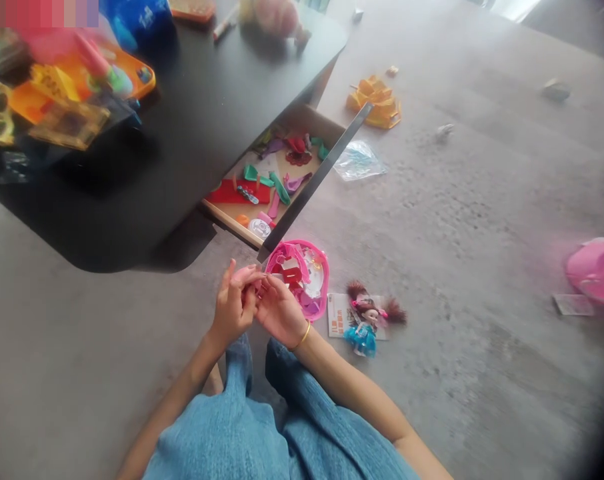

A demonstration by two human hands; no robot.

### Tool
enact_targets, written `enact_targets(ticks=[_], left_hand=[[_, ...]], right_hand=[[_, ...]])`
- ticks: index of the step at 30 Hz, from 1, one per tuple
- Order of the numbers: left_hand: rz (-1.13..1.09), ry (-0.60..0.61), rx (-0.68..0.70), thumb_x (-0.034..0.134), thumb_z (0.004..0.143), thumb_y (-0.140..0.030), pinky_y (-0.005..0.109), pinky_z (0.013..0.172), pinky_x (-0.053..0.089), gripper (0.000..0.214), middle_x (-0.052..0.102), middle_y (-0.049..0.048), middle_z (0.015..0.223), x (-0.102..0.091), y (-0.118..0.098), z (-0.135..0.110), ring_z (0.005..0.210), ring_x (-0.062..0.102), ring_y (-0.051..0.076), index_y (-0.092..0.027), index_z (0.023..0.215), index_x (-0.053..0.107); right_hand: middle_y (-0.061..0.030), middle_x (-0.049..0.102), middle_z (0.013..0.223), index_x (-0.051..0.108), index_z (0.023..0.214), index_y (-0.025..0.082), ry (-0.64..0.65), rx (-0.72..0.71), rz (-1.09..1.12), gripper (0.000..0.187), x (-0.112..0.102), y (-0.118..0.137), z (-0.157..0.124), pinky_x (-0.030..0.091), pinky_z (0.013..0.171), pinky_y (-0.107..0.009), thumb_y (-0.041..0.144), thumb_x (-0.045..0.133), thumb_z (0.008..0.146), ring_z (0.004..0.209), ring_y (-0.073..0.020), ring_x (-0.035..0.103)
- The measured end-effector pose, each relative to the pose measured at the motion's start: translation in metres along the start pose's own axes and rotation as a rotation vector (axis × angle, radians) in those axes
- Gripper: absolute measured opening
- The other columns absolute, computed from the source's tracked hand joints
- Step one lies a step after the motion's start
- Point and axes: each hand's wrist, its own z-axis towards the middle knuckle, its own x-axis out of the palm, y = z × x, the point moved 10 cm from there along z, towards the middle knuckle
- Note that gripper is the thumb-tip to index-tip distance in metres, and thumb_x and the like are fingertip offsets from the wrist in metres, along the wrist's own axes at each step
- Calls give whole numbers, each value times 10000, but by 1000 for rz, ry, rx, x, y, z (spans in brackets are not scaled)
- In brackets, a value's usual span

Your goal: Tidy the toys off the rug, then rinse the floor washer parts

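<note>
Black table [197, 120], grey floor [482, 227].

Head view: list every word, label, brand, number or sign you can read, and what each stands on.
Nothing can be read with certainty.
White card partly under the doll: orange Chinese characters, too blurred to quote.
Blue item, top left: white marks, too blurred.
White disc in the drawer: dark print, too small.

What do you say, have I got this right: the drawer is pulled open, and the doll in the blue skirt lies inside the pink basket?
Not quite: the head view shows the doll outside the pink basket, lying partly over a printed sheet. The drawer is indeed pulled open.
</note>
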Motion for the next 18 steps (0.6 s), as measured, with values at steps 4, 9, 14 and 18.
enact_targets(ticks=[4, 9, 14, 18], left_hand=[[-40, -40, -76, 583, 870, -187, 543, 1236, 154, 325, 719, 95, 1122, -7, 11, -2, 1293, 562, 229, -203, 1190, 533], [-233, -78, -220, 604, 794, -128, 407, 1114, 414, 652, 541, 168, 1419, -3, 35, -6, 1385, 464, 220, -217, 1388, 350], [-258, 80, -367, 520, 768, -124, 403, 958, 523, 604, 723, 15, 812, 26, 65, -22, 1004, 704, 203, -178, 1353, 376], [-46, 84, -371, 486, 751, -141, 365, 921, 510, 459, 666, -32, 671, 28, 88, -42, 819, 696, 182, -171, 1208, 516]], right_hand=[[8, 716, 952, 651, 986, 237, 3, -13, -22, 178, 0, -7, 2, 539, 876, -295, 313, 666, 826, 934, -150, 678], [-1, 723, 939, 669, 975, 201, -41, -20, -28, 270, -17, -18, 10, 533, 852, -286, 216, 763, 721, 866, -133, 677], [15, 715, 892, 653, 914, 191, -113, 8, 79, 357, -58, -41, 19, 533, 823, -248, 149, 823, 603, 809, -110, 675], [30, 690, 846, 652, 836, 186, -124, 76, 137, 260, -81, -63, 21, 515, 818, -190, 79, 775, 634, 817, -84, 659]])
